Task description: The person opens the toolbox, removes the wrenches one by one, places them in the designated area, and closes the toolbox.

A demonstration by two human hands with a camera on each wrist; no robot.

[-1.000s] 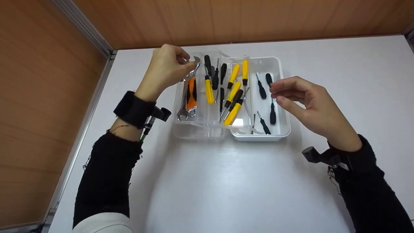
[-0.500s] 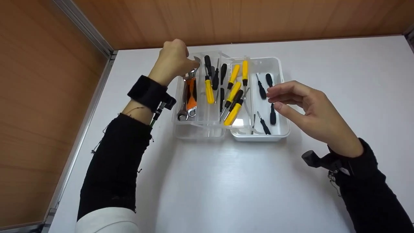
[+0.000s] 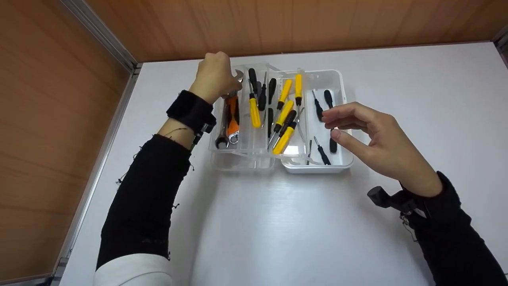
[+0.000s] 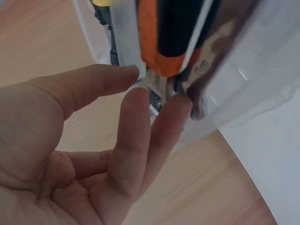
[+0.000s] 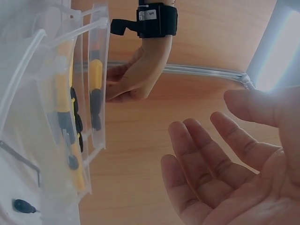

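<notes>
Looks like a purpose-built recording booth or small lab bench rather than a home or a real workshop. A plain white tabletop (image 3: 278,222) is boxed in by wood-grain panels (image 3: 47,119) on the left and at the back, joined with an aluminium corner strip (image 3: 101,35), so a staged enclosure is suggested. The only workshop-type stuff is sorted neatly in a clear plastic organiser tray (image 3: 254,153) beside a white tray (image 3: 317,167): yellow-handled screwdrivers (image 3: 285,115), black-handled screwdrivers (image 3: 329,99) and an orange-handled wrench (image 3: 232,115). Black camera straps (image 3: 192,111) are worn on both wrists, which fits a data-capture setup.
</notes>
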